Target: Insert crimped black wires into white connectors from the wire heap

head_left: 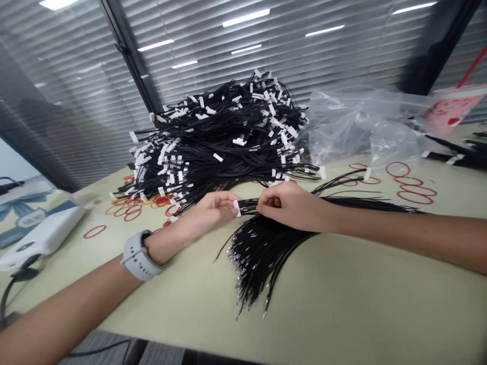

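Observation:
Between the fingers of my left hand (pixel 216 208) is a small white connector (pixel 237 208), its black wires running to the right. My right hand (pixel 289 205) is closed in a pinch on the wires (pixel 249 205) just right of that connector; what its fingertips grip exactly is partly hidden. Below both hands a thick bundle of loose black wires (pixel 262 248) with shiny metal ends fans out on the table. Another white connector (pixel 367 174) with black wires lies to the right, beyond my right forearm.
Behind my hands rises a big heap of black cables (pixel 228 137) with white connectors. Red rubber bands (pixel 414 190) lie on the table (pixel 361 304) at both sides. Clear plastic bags (pixel 350 126) and a pink cup (pixel 452 109) stand back right; a white device (pixel 41 235) sits left.

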`<control>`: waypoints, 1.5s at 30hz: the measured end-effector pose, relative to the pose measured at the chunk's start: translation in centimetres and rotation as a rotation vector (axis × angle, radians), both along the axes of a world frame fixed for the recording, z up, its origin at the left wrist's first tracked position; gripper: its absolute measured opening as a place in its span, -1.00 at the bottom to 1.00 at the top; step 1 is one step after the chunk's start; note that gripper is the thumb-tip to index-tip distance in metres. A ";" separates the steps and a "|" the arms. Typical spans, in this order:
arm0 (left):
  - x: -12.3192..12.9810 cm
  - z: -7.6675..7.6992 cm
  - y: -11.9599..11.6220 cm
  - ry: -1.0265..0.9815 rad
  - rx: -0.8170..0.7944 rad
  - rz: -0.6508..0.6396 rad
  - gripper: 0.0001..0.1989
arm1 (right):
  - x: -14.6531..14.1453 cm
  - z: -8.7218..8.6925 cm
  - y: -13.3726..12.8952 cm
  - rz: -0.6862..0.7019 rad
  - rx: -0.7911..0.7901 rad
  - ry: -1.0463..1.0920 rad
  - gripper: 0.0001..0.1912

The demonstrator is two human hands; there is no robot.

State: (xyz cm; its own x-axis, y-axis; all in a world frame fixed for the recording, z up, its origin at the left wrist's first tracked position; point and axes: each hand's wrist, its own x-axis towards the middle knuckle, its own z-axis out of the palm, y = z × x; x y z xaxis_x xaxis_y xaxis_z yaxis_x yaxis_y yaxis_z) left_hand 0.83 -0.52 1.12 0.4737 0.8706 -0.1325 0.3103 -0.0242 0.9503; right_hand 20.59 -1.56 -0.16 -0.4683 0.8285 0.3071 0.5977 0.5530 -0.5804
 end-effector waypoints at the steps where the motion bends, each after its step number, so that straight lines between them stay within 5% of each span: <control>1: 0.0 0.0 0.0 -0.001 -0.003 0.001 -0.87 | 0.0 0.0 0.0 0.001 0.002 -0.002 -0.83; 35: 0.3 0.2 -0.7 -0.079 -0.101 0.010 -0.85 | -0.2 -0.6 -0.4 0.060 0.049 -0.032 -0.86; 45: 0.9 0.0 -1.2 0.053 0.011 0.031 -0.87 | -0.6 -1.4 -0.2 0.097 0.112 0.005 -0.86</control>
